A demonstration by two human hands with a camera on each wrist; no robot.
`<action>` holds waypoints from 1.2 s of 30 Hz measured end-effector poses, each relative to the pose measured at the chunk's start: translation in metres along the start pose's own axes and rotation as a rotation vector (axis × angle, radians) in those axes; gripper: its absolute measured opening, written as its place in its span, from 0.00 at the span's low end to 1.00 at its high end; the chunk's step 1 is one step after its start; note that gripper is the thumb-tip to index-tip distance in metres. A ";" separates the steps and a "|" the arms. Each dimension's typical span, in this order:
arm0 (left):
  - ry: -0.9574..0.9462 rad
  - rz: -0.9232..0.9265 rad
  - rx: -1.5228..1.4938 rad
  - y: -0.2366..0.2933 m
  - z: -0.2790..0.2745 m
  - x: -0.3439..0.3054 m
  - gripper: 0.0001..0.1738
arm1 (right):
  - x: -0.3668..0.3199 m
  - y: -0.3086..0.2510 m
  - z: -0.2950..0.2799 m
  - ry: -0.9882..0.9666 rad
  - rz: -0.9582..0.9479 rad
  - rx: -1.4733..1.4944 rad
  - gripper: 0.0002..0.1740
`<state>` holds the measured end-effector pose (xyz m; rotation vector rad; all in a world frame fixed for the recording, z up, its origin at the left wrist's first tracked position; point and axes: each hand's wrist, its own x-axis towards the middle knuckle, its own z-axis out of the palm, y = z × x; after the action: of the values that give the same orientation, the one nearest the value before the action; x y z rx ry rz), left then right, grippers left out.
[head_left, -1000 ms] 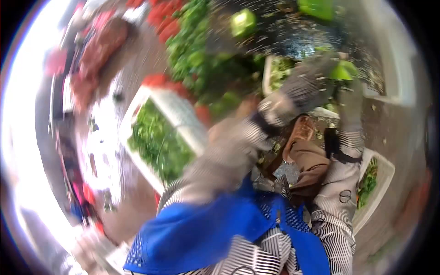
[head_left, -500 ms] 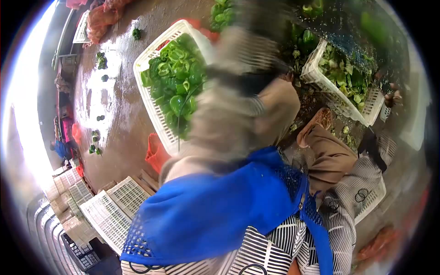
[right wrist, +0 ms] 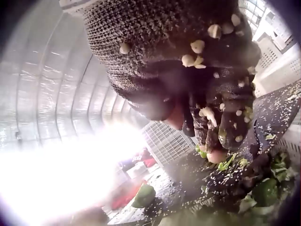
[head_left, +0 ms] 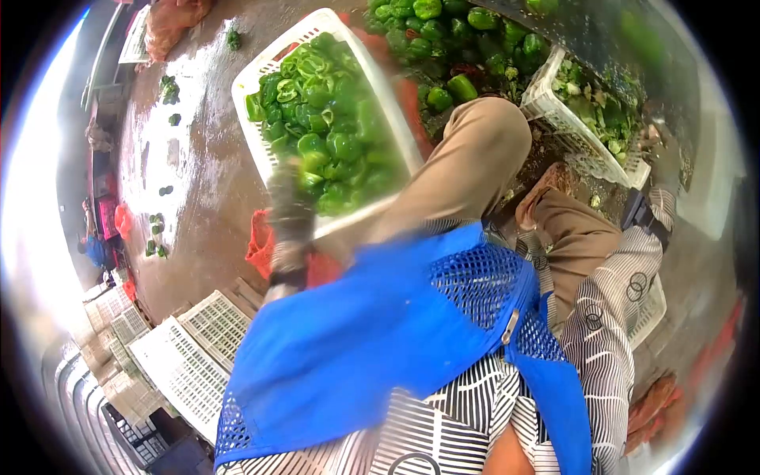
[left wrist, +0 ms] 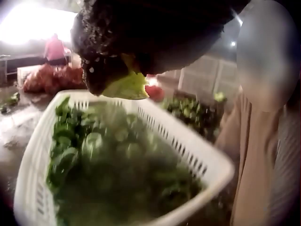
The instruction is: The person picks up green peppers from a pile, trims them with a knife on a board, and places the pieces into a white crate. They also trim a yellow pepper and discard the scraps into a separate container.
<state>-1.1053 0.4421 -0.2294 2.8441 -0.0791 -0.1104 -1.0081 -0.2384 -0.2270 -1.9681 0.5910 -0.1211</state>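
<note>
My left hand, in a dark wet glove, is over the near left rim of a white crate full of green bell peppers. In the left wrist view its fingers pinch a pale green pepper piece above that crate. At the far right, my right hand wears a seed-spotted knit glove with bare fingertips. Its fingers bend loosely down over a dark board strewn with seeds, and nothing shows in its grip. A cut pepper piece lies on the board.
A white crate of pepper scraps stands at the right, by my foot. Whole peppers are heaped beyond my knee. Stacked white crates stand at the lower left. A red mesh bag lies against the pepper crate.
My left arm has swung from the board at the upper right, across my knee, to the pepper crate on the left. The head view has turned left. My right hand stays at the far right.
</note>
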 end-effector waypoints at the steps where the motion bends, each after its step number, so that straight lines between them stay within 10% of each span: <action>1: 0.043 0.135 0.494 -0.024 0.036 -0.016 0.30 | -0.002 0.008 0.002 0.020 -0.008 0.017 0.17; 2: -0.082 0.186 0.899 -0.040 0.073 -0.023 0.31 | -0.004 0.006 0.001 -0.021 -0.046 -0.053 0.17; 4: -0.455 0.007 0.429 -0.086 0.115 -0.044 0.29 | 0.000 0.027 0.000 -0.001 -0.034 -0.001 0.17; 7: -0.997 -0.244 0.513 -0.023 0.043 0.013 0.30 | -0.006 0.035 -0.008 0.067 -0.005 -0.198 0.18; 12: -0.226 -0.036 0.370 -0.055 0.058 0.061 0.31 | -0.015 0.016 -0.003 0.011 0.013 -0.419 0.21; 14: -0.250 0.099 0.534 -0.123 0.106 0.102 0.32 | -0.016 0.014 -0.004 -0.060 0.017 -0.487 0.21; 20: -0.903 -0.426 0.308 -0.021 0.064 0.115 0.35 | -0.011 0.052 -0.013 -0.105 0.176 -0.397 0.28; 22: -0.632 -0.111 0.781 -0.058 0.109 0.056 0.35 | -0.011 0.052 -0.011 -0.105 0.191 -0.391 0.27; 27: -0.373 0.005 0.686 -0.073 0.124 0.008 0.38 | 0.003 0.065 -0.009 -0.131 0.145 -0.357 0.21; 32: 0.082 0.224 0.253 -0.030 0.106 0.088 0.32 | -0.009 0.036 0.002 -0.097 0.210 -0.365 0.19; 36: -0.090 0.193 0.030 -0.011 0.147 0.178 0.29 | -0.010 0.027 0.005 -0.138 0.193 -0.433 0.19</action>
<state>-0.9404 0.3981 -0.3852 2.8421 -0.3762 -0.1971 -1.0247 -0.2390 -0.2509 -2.2968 0.7597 0.2830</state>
